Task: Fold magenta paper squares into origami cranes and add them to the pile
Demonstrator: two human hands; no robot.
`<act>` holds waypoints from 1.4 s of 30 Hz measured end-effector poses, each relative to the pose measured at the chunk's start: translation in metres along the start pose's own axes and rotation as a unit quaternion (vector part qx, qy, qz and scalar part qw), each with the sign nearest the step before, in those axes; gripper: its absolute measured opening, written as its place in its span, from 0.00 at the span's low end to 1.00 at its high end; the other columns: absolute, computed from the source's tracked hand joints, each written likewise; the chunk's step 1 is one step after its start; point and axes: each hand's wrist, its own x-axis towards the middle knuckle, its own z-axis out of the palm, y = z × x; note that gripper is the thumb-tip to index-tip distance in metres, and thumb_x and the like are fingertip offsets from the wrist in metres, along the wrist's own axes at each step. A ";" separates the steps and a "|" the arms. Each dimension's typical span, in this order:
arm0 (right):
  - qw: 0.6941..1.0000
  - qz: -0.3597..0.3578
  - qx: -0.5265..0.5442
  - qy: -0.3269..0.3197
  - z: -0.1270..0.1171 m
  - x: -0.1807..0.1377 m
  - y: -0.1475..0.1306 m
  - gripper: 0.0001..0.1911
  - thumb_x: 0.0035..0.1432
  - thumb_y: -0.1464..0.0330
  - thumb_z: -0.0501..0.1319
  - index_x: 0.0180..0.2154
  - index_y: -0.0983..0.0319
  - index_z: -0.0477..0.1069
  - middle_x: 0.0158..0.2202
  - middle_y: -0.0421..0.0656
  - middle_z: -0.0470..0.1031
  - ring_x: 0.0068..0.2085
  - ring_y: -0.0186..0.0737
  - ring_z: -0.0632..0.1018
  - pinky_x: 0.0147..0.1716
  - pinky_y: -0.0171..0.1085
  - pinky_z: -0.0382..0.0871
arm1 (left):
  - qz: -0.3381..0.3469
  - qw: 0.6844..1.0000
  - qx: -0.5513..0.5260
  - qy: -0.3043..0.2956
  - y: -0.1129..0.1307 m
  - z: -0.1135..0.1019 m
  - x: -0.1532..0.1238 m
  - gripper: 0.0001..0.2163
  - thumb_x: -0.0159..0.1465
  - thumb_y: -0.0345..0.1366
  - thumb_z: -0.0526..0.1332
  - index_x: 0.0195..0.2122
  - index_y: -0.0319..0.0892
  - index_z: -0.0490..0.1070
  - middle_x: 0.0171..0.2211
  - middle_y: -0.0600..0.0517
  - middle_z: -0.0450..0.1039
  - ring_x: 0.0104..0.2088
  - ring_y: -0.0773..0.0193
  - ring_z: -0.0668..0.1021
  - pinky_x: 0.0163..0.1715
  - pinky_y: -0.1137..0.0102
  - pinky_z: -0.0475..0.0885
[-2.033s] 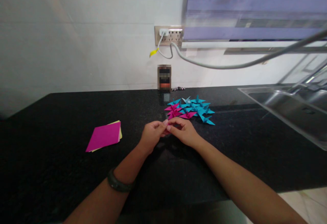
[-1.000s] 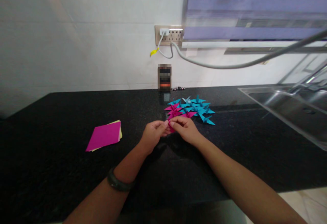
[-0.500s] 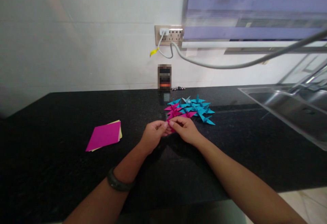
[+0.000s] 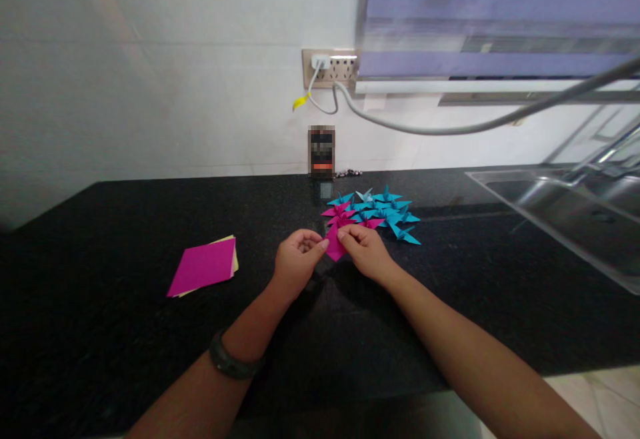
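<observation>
A small folded piece of pink origami paper is held up between my two hands, a pointed corner facing down. My left hand has its thumb and fingertips closed at the paper's left edge. On the other side, my right hand pinches the paper between thumb and curled fingers. Just behind the hands lie pink paper cranes and several blue paper cranes, grouped closely together. One pale blue crane sits at the back. The nearest pink ones are partly hidden by my hands.
A stack of square paper, pink on top with yellow beneath, lies to the left on the black counter. A blurred phone-like object leans on the wall. The steel sink is at right; a grey cable hangs above.
My hands have drawn slightly apart, and more of the folded pink paper shows between them. The cranes and the paper stack have stayed in place.
</observation>
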 end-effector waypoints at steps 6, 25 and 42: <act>0.998 0.009 0.042 -0.036 0.001 -0.002 -0.003 0.12 0.53 0.62 0.54 0.24 0.63 0.66 0.19 0.36 0.59 0.22 0.29 0.62 0.22 0.31 0.57 | -0.044 0.995 -0.047 -0.070 -0.004 -0.001 0.001 0.13 0.45 0.41 0.67 0.26 0.38 0.69 0.20 0.56 0.68 0.21 0.71 0.69 0.22 0.76 0.63; 0.995 -0.043 -0.015 0.088 0.003 -0.001 0.001 0.06 0.51 0.67 0.59 0.31 0.63 0.70 0.25 0.40 0.69 0.26 0.33 0.70 0.26 0.34 0.66 | -0.204 0.937 -0.262 -0.107 0.006 -0.002 0.001 0.06 0.57 0.33 0.61 0.34 0.35 0.70 0.24 0.51 0.74 0.20 0.69 0.76 0.14 0.80 0.65; 0.930 -0.242 -0.248 0.126 0.000 -0.006 -0.002 0.15 0.56 0.70 0.56 0.46 0.61 0.70 0.37 0.48 0.71 0.40 0.40 0.72 0.39 0.39 0.70 | -0.192 0.918 -0.322 -0.131 0.002 -0.001 -0.001 0.06 0.61 0.31 0.56 0.36 0.36 0.71 0.32 0.48 0.76 0.31 0.65 0.79 0.27 0.74 0.73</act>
